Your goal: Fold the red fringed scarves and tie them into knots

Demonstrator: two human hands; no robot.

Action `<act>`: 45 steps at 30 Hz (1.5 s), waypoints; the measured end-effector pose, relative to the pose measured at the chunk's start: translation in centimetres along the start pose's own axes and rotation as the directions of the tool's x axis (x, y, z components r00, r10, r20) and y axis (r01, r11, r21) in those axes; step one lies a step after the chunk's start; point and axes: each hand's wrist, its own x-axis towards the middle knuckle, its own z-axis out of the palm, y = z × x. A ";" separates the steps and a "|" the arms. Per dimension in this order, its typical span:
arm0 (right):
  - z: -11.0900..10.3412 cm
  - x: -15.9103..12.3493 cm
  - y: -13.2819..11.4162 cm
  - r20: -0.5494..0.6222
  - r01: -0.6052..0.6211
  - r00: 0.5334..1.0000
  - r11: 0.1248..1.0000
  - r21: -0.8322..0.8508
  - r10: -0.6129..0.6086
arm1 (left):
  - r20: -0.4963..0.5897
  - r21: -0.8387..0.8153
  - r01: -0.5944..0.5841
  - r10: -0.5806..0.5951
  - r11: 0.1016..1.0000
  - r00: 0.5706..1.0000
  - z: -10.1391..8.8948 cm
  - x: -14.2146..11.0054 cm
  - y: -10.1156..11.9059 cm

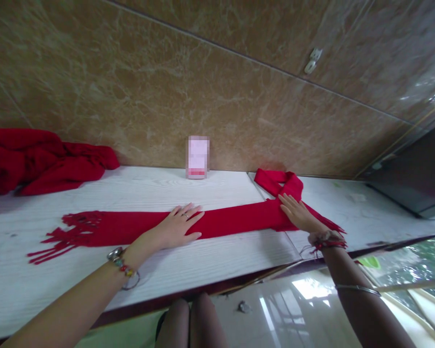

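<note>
A long red scarf (235,220) lies stretched across the white tabletop, with its fringe spread at the left end. Flat on the middle of the scarf rests my left hand (179,227), fingers spread. My right hand (299,212) presses near the scarf's right part, its fingers stretched out over the cloth. Beyond that hand a red loop of fabric (275,179) bends back toward the wall, and some fringe sticks out to the right. Part of the cloth under both hands is hidden.
A crumpled heap of red cloth (39,162) lies at the back left. Against the marbled wall (148,87) stands a small blurred pinkish box or device (197,157). The white table (130,188) ends at a dark front edge, close to my knees. A dark grey object (416,169) is at the far right.
</note>
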 end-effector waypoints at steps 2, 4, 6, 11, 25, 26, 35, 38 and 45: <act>0.6 -0.3 1.4 0.033 -0.079 0.996 0.996 0.040 0.078 | -0.023 -0.002 -0.010 0.010 1.000 1.000 0.3 0.0 -0.2; 0.3 -0.4 1.9 0.051 -0.173 0.984 0.983 0.063 0.170 | -0.049 -0.002 -0.019 0.019 1.000 0.999 0.5 0.1 -0.3; -0.7 0.0 1.3 0.018 -0.236 0.972 0.968 0.088 0.235 | -0.069 0.006 -0.031 0.031 1.000 0.997 0.5 0.0 -0.3; -4.8 2.5 -4.2 -0.137 -0.071 0.984 0.962 0.262 0.110 | -0.062 0.029 -0.139 0.140 0.990 0.988 -0.2 -0.1 0.4; -3.1 7.8 -19.2 -0.093 0.279 0.959 0.825 0.491 -0.269 | -0.006 0.064 -0.062 0.062 0.996 0.998 -0.4 -1.5 -1.9; -2.9 7.8 -19.1 -0.099 0.282 0.958 0.825 0.491 -0.268 | -0.004 0.071 -0.060 0.061 0.996 0.998 -0.4 -2.1 -2.2; -1.1 8.0 -18.7 -0.200 0.328 0.944 0.819 0.471 -0.263 | 0.005 0.111 0.181 -0.183 0.977 0.983 -0.7 -10.9 -9.6; -0.6 8.2 -18.7 -0.220 0.336 0.940 0.811 0.479 -0.260 | 0.013 0.125 0.310 -0.314 0.942 0.949 -1.1 -13.3 -11.6; -0.3 8.3 -18.7 -0.264 0.335 0.936 0.823 0.459 -0.234 | -0.042 0.053 0.467 -0.465 0.883 0.884 -3.0 -15.1 -12.8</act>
